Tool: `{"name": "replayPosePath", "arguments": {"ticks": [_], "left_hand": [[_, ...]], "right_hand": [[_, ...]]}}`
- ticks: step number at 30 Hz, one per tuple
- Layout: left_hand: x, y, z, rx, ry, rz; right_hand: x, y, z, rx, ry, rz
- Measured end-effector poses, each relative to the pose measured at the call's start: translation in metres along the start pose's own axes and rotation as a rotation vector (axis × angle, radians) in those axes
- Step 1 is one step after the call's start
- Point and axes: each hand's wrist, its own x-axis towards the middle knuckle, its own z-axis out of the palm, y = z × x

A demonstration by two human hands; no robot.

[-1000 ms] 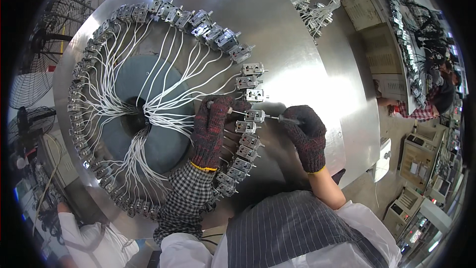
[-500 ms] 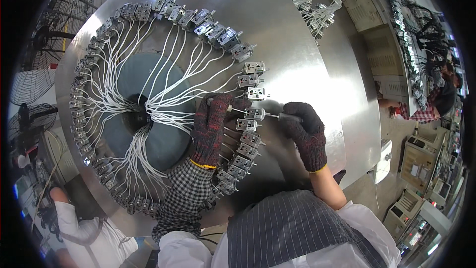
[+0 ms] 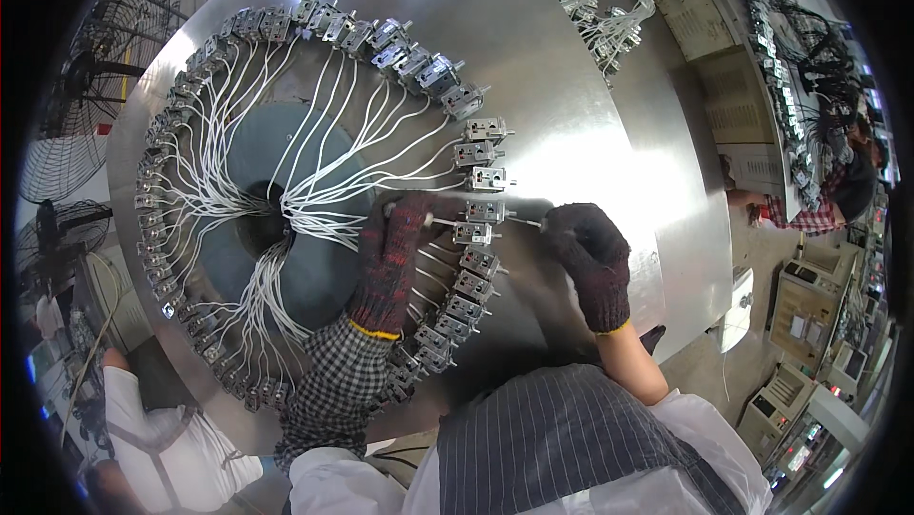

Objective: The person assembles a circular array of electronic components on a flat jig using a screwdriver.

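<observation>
My gloved left hand (image 3: 395, 258) is closed, with thumb and fingers pinching a white wire (image 3: 441, 222) on the inner side of a ring of small metal blocks. The wire runs to a block (image 3: 473, 233) in front of the fingertips. In my gloved right hand (image 3: 590, 263), outside the ring, is a thin screwdriver (image 3: 525, 222), its handle mostly hidden by the fingers. Its shaft points left at the outer end of the neighbouring metal block (image 3: 486, 211). Whether the tip touches that block, I cannot tell.
The ring lies on a round metal table (image 3: 581, 153). Many white wires (image 3: 328, 172) gather in its central hole, across a grey disc (image 3: 333, 282). More wired blocks (image 3: 609, 34) hang at the far right. Fans (image 3: 71, 125) stand left; a person in white (image 3: 181, 458) is lower left.
My left hand has shifted slightly left and down. The blocks near my hands have moved slightly away from me. The screwdriver has drawn back a little and more of its shaft is hidden.
</observation>
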Motion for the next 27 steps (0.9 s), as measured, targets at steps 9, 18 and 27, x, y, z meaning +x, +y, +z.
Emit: {"name": "replayPosePath", "arguments": {"ticks": [9,18,27], "left_hand": [[-0.01,-0.005,0.0,-0.14,-0.152,0.057],[-0.01,0.003,0.002,-0.152,-0.144,-0.06],[-0.007,-0.005,-0.002,-0.164,-0.174,0.087]], "right_hand": [[-0.022,0.01,0.007,0.163,0.004,0.138],[-0.017,-0.008,0.01,0.185,-0.04,0.358],[-0.015,-0.001,0.014,0.126,-0.06,0.299]]}}
